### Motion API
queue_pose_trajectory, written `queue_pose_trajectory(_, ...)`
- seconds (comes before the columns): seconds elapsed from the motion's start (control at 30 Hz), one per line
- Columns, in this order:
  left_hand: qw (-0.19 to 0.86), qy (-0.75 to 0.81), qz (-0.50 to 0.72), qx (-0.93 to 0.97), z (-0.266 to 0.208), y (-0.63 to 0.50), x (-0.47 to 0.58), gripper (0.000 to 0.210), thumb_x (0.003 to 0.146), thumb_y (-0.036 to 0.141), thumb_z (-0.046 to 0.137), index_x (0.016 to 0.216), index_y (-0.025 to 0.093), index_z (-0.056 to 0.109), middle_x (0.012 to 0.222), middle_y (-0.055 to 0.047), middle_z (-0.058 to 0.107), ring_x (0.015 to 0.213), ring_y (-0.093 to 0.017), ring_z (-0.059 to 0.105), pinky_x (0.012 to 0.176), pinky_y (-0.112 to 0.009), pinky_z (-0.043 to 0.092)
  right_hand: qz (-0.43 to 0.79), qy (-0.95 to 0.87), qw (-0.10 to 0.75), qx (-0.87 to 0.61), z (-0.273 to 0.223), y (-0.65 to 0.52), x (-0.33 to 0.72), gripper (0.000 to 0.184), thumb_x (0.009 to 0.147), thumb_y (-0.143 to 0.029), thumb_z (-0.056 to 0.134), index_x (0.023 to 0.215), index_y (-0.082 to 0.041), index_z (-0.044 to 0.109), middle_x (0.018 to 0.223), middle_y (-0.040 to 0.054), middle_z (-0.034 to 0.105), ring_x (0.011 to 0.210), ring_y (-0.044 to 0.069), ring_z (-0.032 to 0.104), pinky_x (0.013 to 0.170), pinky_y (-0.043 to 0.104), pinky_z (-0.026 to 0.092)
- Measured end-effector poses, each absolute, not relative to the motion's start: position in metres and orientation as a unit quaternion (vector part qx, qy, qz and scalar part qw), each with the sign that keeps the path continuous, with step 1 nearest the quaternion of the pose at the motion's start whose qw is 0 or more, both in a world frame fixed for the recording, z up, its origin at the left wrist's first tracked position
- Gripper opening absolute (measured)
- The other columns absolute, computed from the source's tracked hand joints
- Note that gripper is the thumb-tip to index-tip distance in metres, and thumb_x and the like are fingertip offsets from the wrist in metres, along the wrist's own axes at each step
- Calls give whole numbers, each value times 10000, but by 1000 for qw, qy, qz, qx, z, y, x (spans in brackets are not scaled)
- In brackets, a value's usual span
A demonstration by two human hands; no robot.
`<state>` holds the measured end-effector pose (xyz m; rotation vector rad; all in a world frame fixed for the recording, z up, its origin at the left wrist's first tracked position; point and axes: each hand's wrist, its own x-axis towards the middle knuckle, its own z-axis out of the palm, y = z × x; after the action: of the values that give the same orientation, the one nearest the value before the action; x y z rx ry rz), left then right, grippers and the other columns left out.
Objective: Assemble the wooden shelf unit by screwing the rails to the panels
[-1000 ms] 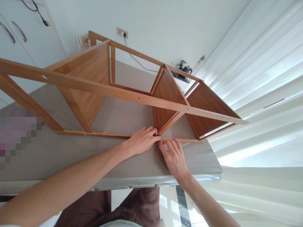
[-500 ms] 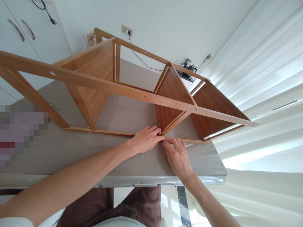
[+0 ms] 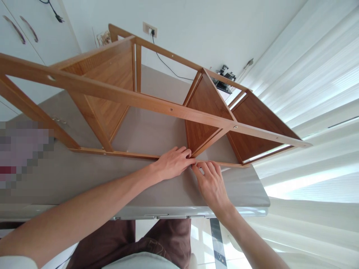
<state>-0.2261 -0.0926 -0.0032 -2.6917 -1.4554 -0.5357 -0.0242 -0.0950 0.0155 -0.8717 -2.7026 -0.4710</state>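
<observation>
A wooden shelf rack lies on its side on the grey-topped table, its shelf boards standing on edge. My left hand is closed around the lower rail, right where the middle shelf board meets it. Just to the right, the thumb and fingers of my right hand are pinched together against the front of that same joint. Whatever lies between those fingertips is too small and hidden to name. A screw hole shows in the upper rail above.
The table ends in a front edge near my body. Small metal pieces lie on its left part. At the back are a black appliance and a cord running to a wall socket. White curtains hang on the right.
The view has shifted slightly, so the rack appears a little higher. Both hands stay at the same joint, and the right fingers have turned a little.
</observation>
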Motion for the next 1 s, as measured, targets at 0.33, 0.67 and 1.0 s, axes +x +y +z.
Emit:
queue_pose_trajectory(0.33, 25, -469, -183, -864, -7, -92, -226, 214, 983, 177, 511, 1120, 265, 650, 1015, -43, 608, 976, -222, 560, 775, -356, 419, -219, -942, 115, -227, 19, -85, -19, 288, 940, 26, 452, 1057, -137, 658, 1002, 92, 663, 906, 210, 556, 1019, 444, 393)
queue_pose_trajectory(0.67, 28, -471, -196, -860, -7, -93, -226, 180, 979, 154, 503, 1016, 246, 653, 1034, -42, 625, 968, -216, 565, 762, -357, 412, -93, -928, 193, -306, -4, -85, -15, 189, 1006, -121, 487, 950, -189, 654, 848, 44, 659, 831, 193, 575, 839, 354, 423)
queue_pose_trajectory(1.0, 29, -468, -192, -862, -5, -93, -226, 171, 978, 175, 518, 1035, 270, 647, 992, -35, 614, 948, -218, 569, 753, -351, 409, -55, -908, 226, -348, -2, -95, -5, 215, 997, -131, 485, 1058, -214, 674, 892, 67, 606, 830, 196, 568, 773, 333, 454)
